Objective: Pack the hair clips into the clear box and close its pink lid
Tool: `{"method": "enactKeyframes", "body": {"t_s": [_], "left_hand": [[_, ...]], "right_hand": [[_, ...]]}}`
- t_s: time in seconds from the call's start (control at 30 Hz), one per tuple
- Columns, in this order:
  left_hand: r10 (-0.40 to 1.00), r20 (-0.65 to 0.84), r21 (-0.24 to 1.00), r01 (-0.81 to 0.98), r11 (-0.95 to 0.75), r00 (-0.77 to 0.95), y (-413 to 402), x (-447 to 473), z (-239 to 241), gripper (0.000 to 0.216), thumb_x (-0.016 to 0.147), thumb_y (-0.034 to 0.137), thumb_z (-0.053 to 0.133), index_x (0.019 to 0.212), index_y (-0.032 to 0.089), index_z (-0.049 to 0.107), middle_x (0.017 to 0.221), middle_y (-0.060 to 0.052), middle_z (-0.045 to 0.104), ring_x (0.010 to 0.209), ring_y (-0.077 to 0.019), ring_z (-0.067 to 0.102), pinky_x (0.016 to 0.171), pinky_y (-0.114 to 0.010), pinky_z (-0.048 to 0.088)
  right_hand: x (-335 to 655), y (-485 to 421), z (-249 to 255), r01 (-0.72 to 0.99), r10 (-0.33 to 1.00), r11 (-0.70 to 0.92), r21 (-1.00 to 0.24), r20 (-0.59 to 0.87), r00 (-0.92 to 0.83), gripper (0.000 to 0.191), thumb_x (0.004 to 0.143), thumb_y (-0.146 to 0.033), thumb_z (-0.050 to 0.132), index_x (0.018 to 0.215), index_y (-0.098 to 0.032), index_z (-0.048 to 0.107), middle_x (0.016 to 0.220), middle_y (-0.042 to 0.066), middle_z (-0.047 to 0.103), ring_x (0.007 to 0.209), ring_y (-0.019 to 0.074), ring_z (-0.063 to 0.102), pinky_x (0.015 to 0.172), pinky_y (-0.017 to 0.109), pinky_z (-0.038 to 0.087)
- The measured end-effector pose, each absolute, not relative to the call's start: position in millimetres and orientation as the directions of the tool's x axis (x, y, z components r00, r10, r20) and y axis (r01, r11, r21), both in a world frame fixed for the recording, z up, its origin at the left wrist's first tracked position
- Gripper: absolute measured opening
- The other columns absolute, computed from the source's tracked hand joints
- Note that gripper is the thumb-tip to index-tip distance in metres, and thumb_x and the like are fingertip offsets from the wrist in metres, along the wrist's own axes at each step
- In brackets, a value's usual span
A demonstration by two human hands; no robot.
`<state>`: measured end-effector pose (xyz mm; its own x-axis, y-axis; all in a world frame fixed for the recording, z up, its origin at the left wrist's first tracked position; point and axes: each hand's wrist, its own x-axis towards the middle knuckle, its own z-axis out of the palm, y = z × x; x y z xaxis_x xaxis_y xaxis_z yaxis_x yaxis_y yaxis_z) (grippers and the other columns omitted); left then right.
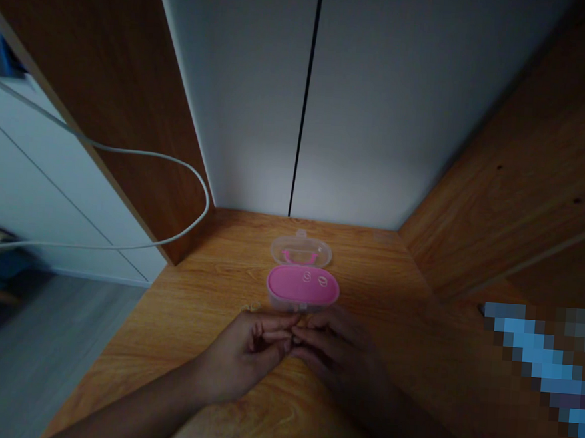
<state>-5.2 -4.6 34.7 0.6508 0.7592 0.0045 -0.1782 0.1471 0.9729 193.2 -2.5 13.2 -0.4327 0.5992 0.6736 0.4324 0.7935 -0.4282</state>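
My left hand [247, 356] and my right hand [338, 349] meet over the wooden tabletop, fingertips pinched together. Whatever sits between them is too small and dark to make out. Just beyond the fingers stands an oval plastic case [278, 286] with a flat pink top surface. Its clear lid [301, 251] is hinged back away from me, with pink handle ends showing. Two pale thin loops [315, 279] lie on the pink surface. On the wood beside my left hand rests a small cluster of yellowish loops [250, 307].
White panels [260, 110] with a dark seam rise behind the tabletop [189, 332]. Wooden sides stand left [99, 45] and right [518, 141]. A white cable [206, 203] loops in from the left. A blurred-out blue patch [538, 349] is at right.
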Motion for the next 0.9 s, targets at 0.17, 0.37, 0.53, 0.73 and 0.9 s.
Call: {"method": "enactKeyframes", "body": {"t_s": [0.17,0.37,0.53,0.73,0.9], "left_hand": [[0.794,0.014,0.992,-0.11,0.067,0.608,-4.9,-6.3,32.0,0.03,0.095,0.031,0.06,0.122,0.023,0.07,0.113,-0.007,0.075,0.104,-0.0225,0.071,0.095,-0.036,0.053],[0.828,0.005,0.998,-0.054,0.031,0.56,-2.7,-7.4,25.2,0.03,0.094,0.032,0.059,0.119,0.021,0.071,0.106,-0.006,0.078,0.098,-0.0214,0.072,0.091,-0.033,0.054],[0.829,0.02,1.0,-0.013,-0.015,0.558,-2.7,-8.1,26.3,0.031,0.095,0.03,0.056,0.121,0.02,0.07,0.104,-0.006,0.078,0.094,-0.0199,0.073,0.088,-0.031,0.055],[0.818,0.159,0.879,0.297,-0.372,0.553,-7.0,-16.9,24.4,0.034,0.098,0.027,0.049,0.128,0.023,0.066,0.086,0.0,0.076,0.068,-0.0141,0.067,0.067,-0.022,0.052],[0.777,0.248,0.799,0.331,-0.502,0.579,-7.3,-19.7,21.3,0.033,0.098,0.024,0.047,0.124,0.02,0.067,0.074,-0.001,0.07,0.058,-0.0126,0.059,0.063,-0.022,0.048]], "right_hand": [[192.5,-3.7,13.0,0.454,0.609,0.786,-0.419,0.652,-0.452,0.016,0.091,-0.028,0.067,0.106,-0.024,0.068,0.086,0.003,0.067,0.078,0.016,0.064,0.069,0.03,0.055],[192.3,-4.1,15.0,0.461,0.589,0.798,-0.388,0.662,-0.464,0.02,0.091,-0.024,0.067,0.111,-0.023,0.065,0.093,0.005,0.07,0.084,0.0171,0.068,0.075,0.031,0.058],[191.7,-3.1,18.7,0.495,0.567,0.804,-0.33,0.676,-0.471,0.011,0.09,-0.023,0.067,0.102,-0.022,0.068,0.089,0.003,0.073,0.08,0.0165,0.069,0.072,0.029,0.06],[191.0,-4.6,24.5,0.528,0.54,0.808,-0.261,0.685,-0.489,0.012,0.091,-0.023,0.067,0.103,-0.023,0.069,0.089,0.003,0.075,0.085,0.0187,0.07,0.078,0.032,0.062],[191.2,-6.8,29.2,0.506,0.516,0.824,-0.253,0.702,-0.49,0.016,0.088,-0.019,0.068,0.104,-0.023,0.067,0.091,0.003,0.076,0.083,0.0181,0.071,0.078,0.031,0.062]]}}
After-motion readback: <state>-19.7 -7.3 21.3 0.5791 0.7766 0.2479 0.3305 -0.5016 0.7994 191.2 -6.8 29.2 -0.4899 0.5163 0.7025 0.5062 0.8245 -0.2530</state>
